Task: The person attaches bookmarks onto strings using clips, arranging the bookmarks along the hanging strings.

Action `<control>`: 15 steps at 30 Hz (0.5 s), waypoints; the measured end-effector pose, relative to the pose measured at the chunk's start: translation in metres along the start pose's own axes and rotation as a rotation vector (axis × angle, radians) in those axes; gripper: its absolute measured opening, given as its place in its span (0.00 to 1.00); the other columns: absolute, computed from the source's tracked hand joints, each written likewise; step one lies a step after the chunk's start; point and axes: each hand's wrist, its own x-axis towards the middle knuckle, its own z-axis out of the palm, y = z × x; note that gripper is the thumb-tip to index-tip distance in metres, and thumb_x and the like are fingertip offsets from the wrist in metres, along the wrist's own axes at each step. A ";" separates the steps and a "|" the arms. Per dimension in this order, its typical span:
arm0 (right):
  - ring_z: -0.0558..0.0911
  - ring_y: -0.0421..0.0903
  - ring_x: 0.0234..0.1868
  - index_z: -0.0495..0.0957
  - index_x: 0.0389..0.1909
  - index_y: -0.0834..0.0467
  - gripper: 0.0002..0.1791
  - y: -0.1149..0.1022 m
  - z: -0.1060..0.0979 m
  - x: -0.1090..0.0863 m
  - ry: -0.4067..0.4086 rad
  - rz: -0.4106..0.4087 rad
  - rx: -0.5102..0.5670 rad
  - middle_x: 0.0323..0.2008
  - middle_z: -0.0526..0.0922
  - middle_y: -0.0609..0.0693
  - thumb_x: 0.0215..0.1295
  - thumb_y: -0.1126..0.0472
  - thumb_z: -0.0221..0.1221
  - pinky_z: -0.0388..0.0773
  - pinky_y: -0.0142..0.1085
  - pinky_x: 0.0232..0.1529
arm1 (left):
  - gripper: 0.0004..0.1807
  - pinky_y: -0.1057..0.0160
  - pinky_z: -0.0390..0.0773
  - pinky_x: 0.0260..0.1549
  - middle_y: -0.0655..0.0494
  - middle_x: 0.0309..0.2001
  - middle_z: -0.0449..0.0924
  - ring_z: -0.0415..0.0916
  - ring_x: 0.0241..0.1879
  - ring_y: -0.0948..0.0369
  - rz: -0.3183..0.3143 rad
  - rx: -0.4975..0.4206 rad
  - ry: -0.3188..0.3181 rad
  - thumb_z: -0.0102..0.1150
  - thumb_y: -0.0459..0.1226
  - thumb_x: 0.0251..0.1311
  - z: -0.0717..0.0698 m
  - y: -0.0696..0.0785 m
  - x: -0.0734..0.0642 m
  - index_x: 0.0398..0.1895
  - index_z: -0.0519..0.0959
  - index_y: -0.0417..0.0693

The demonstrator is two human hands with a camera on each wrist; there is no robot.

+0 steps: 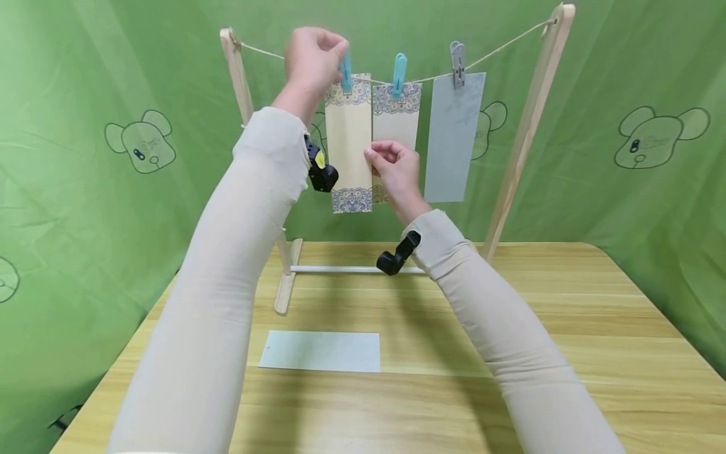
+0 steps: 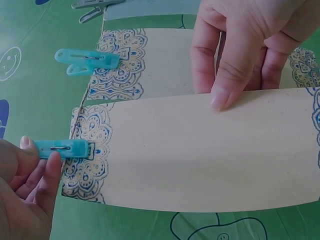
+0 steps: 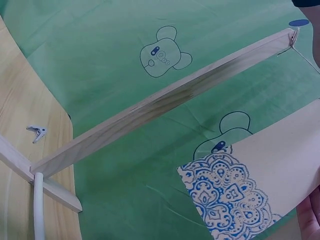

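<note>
My left hand (image 1: 314, 60) pinches a turquoise clothespin (image 2: 62, 148) by its handles. The clothespin's tip lies over the string and the patterned top of a cream paper strip (image 1: 348, 142). My right hand (image 1: 399, 170) pinches this strip's side edge between thumb and fingers, as the left wrist view shows. Behind the right hand hangs a second patterned strip (image 1: 396, 123) under another turquoise clothespin (image 1: 399, 74). To its right a pale blue-grey strip (image 1: 455, 139) hangs from a grey clothespin (image 1: 458, 63). In the right wrist view the first strip's blue-patterned end (image 3: 225, 195) is close by.
A string (image 1: 510, 41) spans a wooden rack, between its left post (image 1: 235, 69) and right post (image 1: 530, 120). A white rod (image 1: 334, 269) runs along the base. One pale blue strip (image 1: 320, 351) lies on the wooden table (image 1: 567, 334). A grey clothespin (image 3: 37, 133) rests near the rack's foot.
</note>
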 end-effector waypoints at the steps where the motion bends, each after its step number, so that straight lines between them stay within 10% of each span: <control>1: 0.78 0.40 0.29 0.80 0.37 0.60 0.07 0.000 0.000 0.000 0.001 -0.001 -0.004 0.29 0.82 0.48 0.58 0.67 0.64 0.80 0.30 0.35 | 0.12 0.73 0.76 0.37 0.63 0.49 0.78 0.74 0.33 0.66 -0.006 -0.004 -0.006 0.56 0.42 0.63 0.000 0.000 0.000 0.48 0.79 0.56; 15: 0.78 0.39 0.29 0.80 0.39 0.62 0.09 0.002 -0.003 0.002 0.011 0.011 0.010 0.30 0.83 0.49 0.57 0.68 0.64 0.79 0.29 0.34 | 0.18 0.75 0.76 0.42 0.59 0.52 0.77 0.76 0.41 0.65 -0.026 -0.071 -0.066 0.59 0.43 0.61 -0.006 -0.002 -0.002 0.55 0.77 0.51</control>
